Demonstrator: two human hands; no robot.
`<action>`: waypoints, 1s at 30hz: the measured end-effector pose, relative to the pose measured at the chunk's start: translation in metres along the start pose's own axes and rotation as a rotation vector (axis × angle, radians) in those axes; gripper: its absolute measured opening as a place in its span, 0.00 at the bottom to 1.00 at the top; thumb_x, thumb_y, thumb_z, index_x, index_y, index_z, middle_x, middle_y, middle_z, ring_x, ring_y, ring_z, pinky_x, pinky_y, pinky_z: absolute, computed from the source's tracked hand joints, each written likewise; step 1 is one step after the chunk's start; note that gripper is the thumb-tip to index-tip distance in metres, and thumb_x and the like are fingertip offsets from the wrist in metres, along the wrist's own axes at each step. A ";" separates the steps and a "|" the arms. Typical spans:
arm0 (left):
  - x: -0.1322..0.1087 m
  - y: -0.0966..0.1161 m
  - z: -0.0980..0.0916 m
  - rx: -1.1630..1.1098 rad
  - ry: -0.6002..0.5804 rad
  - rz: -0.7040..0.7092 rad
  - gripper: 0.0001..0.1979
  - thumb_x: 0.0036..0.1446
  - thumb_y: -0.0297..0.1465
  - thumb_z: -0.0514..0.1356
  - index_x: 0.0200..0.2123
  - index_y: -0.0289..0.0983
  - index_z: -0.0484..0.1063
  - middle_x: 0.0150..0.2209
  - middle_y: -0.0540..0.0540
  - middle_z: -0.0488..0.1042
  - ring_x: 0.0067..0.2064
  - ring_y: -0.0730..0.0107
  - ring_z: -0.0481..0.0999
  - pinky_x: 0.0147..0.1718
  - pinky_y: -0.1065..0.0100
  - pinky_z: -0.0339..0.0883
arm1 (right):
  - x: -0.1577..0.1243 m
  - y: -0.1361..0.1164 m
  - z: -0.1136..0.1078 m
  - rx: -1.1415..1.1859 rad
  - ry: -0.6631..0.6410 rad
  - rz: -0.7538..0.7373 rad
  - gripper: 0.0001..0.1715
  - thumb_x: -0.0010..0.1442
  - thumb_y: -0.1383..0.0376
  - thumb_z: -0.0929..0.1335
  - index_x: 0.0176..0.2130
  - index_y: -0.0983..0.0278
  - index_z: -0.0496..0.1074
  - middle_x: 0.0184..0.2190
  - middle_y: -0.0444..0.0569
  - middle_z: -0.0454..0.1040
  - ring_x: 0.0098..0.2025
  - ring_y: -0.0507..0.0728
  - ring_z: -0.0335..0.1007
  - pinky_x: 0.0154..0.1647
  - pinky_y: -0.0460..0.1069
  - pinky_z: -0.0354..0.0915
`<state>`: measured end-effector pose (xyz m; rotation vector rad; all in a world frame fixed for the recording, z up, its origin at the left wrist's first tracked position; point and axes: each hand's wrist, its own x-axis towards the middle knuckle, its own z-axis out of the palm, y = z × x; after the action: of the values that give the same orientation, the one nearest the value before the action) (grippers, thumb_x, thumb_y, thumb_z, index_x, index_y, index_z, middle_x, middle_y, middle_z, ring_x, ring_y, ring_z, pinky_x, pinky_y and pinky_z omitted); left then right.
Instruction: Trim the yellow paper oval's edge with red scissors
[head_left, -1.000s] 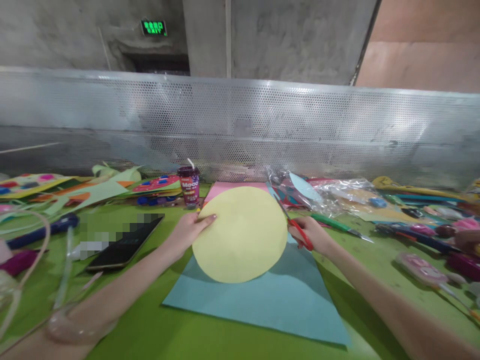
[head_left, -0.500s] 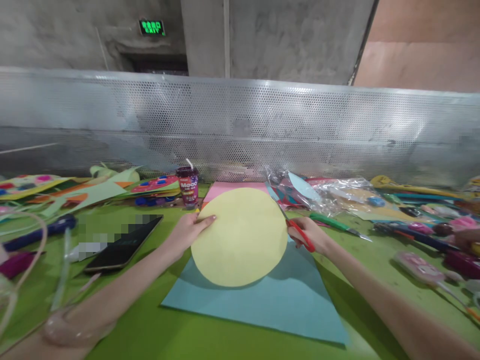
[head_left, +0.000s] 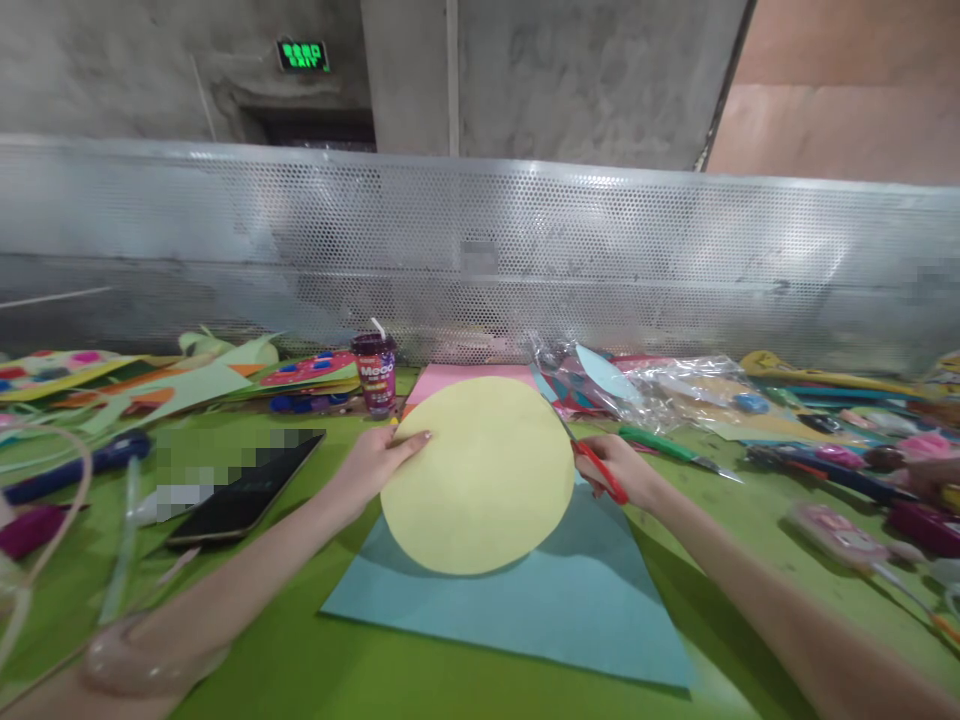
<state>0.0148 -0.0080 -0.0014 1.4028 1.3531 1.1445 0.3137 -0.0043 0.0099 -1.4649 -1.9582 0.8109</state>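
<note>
The left hand [head_left: 373,462], just right of a flat black phone [head_left: 244,490] on the green table [head_left: 337,670], pinches the left rim of the round pale-yellow paper disc [head_left: 478,475]. Since a second ago the disc has sunk only slightly towards that hand, over the light-blue paper sheet [head_left: 570,585]. At the disc's right rim the right hand [head_left: 626,470] stays closed around the red-handled scissors [head_left: 596,462], so the edge work seems to advance slowly.

Green table [head_left: 337,670] under blue sheet [head_left: 562,600]
</note>
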 end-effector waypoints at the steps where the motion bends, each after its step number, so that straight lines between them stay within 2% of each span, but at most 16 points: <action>1: 0.000 0.000 0.000 0.002 0.000 0.001 0.21 0.42 0.44 0.59 0.34 0.34 0.71 0.32 0.41 0.77 0.28 0.60 0.76 0.24 0.68 0.68 | 0.000 -0.001 0.000 -0.005 0.002 0.003 0.11 0.46 0.61 0.61 0.21 0.67 0.64 0.14 0.41 0.60 0.15 0.48 0.59 0.16 0.43 0.60; 8: 0.000 0.001 -0.001 0.019 0.013 -0.001 0.21 0.41 0.44 0.60 0.34 0.34 0.71 0.33 0.42 0.77 0.30 0.61 0.76 0.24 0.68 0.68 | 0.000 -0.002 -0.003 -0.038 0.027 0.009 0.13 0.46 0.61 0.61 0.17 0.66 0.58 0.11 0.40 0.58 0.14 0.49 0.59 0.13 0.43 0.58; 13: -0.001 0.001 -0.001 0.054 0.010 -0.015 0.22 0.41 0.45 0.59 0.35 0.33 0.71 0.32 0.41 0.77 0.30 0.60 0.76 0.25 0.67 0.67 | 0.000 -0.005 -0.006 -0.082 0.047 0.055 0.12 0.46 0.60 0.61 0.18 0.66 0.59 0.12 0.40 0.59 0.14 0.49 0.59 0.13 0.44 0.59; 18: 0.001 -0.001 -0.002 0.073 -0.007 -0.004 0.23 0.41 0.46 0.59 0.35 0.33 0.71 0.33 0.41 0.77 0.31 0.59 0.76 0.25 0.67 0.67 | 0.001 -0.001 -0.009 -0.066 0.026 0.034 0.14 0.47 0.60 0.61 0.17 0.65 0.57 0.12 0.41 0.60 0.15 0.49 0.60 0.15 0.44 0.60; 30: 0.001 -0.002 -0.001 0.127 -0.034 0.025 0.23 0.42 0.46 0.58 0.33 0.33 0.71 0.32 0.40 0.77 0.30 0.59 0.75 0.25 0.67 0.65 | -0.001 -0.005 -0.005 -0.045 -0.030 0.012 0.11 0.47 0.61 0.62 0.20 0.67 0.63 0.14 0.41 0.60 0.17 0.49 0.60 0.16 0.43 0.59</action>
<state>0.0129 -0.0069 -0.0028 1.5268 1.4084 1.0612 0.3149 -0.0054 0.0167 -1.4997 -2.0030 0.8032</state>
